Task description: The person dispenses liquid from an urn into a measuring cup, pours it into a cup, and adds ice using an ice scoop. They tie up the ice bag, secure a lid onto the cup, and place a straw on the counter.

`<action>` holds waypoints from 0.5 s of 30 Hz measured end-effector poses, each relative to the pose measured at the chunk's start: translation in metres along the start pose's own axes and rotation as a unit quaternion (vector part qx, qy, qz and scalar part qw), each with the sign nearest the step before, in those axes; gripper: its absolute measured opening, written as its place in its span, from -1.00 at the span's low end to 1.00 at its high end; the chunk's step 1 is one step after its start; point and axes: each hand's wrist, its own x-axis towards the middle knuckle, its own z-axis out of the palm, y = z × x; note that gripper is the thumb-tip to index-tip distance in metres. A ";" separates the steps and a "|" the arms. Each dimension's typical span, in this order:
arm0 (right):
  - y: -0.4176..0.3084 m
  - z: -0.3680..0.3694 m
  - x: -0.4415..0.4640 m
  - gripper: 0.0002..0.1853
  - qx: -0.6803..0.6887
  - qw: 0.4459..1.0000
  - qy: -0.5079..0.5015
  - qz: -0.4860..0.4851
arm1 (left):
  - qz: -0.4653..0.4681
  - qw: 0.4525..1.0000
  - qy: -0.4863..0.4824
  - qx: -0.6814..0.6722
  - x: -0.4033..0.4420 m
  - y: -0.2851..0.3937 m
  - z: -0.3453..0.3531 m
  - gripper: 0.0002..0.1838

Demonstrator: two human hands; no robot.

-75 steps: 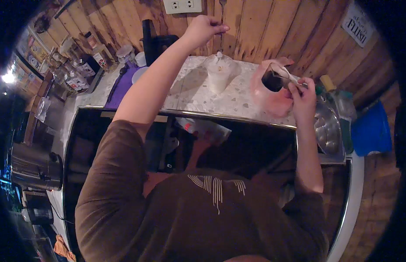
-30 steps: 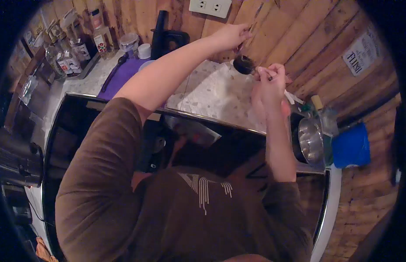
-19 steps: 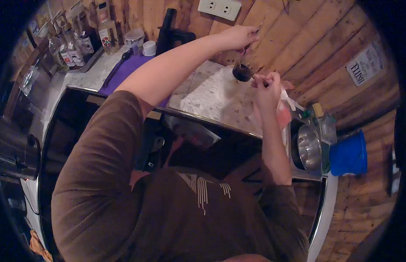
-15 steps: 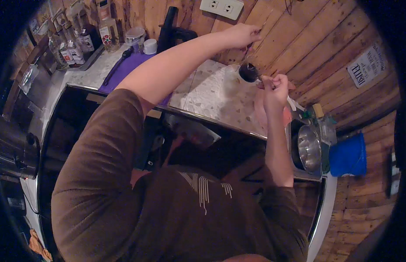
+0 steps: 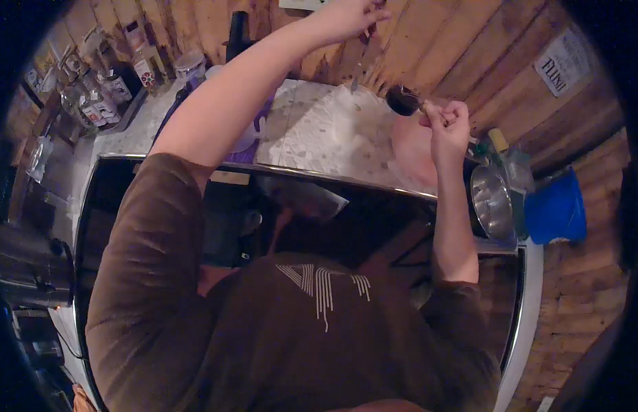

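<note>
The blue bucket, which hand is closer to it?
Right. The right hand is up and left of the blue bucket in the picture; the left hand is higher and much farther left.

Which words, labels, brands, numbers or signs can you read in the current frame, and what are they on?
"FLUSH": on the white wall sign; its other lines are too blurred to read.
Labels on the bottles: too small and blurred to read.
Shirt print: pale stripes; can't tell if they form letters.
No brand or number is legible.
</note>
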 end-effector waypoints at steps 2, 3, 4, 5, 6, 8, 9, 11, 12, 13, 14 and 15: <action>0.002 -0.002 -0.001 -0.74 0.007 1.000 0.001 0.005 | 0.006 1.000 0.011 0.021 -0.001 0.005 -0.007 -0.52; 0.005 -0.004 -0.002 -0.74 0.014 1.000 -0.001 0.001 | 0.008 0.999 0.017 0.031 -0.001 0.007 -0.010 -0.52; 0.006 -0.004 -0.003 -0.73 0.021 1.000 -0.004 -0.003 | 0.011 0.999 0.024 0.042 -0.003 0.008 -0.012 -0.53; 0.005 -0.005 -0.004 -0.73 0.006 1.000 -0.006 -0.006 | -0.001 0.999 0.046 0.021 -0.006 0.009 -0.012 -0.56; 0.002 -0.005 -0.005 -0.73 -0.008 1.000 -0.009 -0.008 | -0.014 0.998 0.069 0.001 -0.012 0.010 -0.012 -0.58; 0.002 -0.005 -0.006 -0.73 -0.030 0.999 -0.012 -0.003 | 0.024 0.991 0.124 0.035 -0.019 0.004 -0.017 -0.61; 0.003 -0.005 -0.004 -0.73 -0.037 0.999 -0.012 0.004 | 0.076 0.981 0.156 0.089 -0.021 -0.007 -0.022 -0.62; 0.003 -0.004 -0.001 -0.73 -0.051 0.999 -0.012 0.008 | 0.053 0.974 0.217 0.022 -0.034 0.002 -0.022 -0.63; 0.001 -0.003 0.001 -0.73 -0.058 0.998 -0.013 0.005 | -0.023 0.965 0.243 -0.097 -0.054 0.016 -0.018 -0.63; 0.001 -0.002 0.002 -0.73 -0.064 0.998 -0.014 0.002 | -0.098 0.935 0.264 -0.215 -0.065 0.027 -0.016 -0.63; 0.002 -0.001 0.005 -0.73 -0.057 0.998 -0.011 -0.003 | -0.068 0.937 0.254 -0.229 -0.070 0.018 -0.018 -0.61; 0.004 0.000 0.008 -0.73 -0.051 0.999 -0.009 -0.008 | -0.038 0.938 0.244 -0.242 -0.081 0.000 -0.023 -0.58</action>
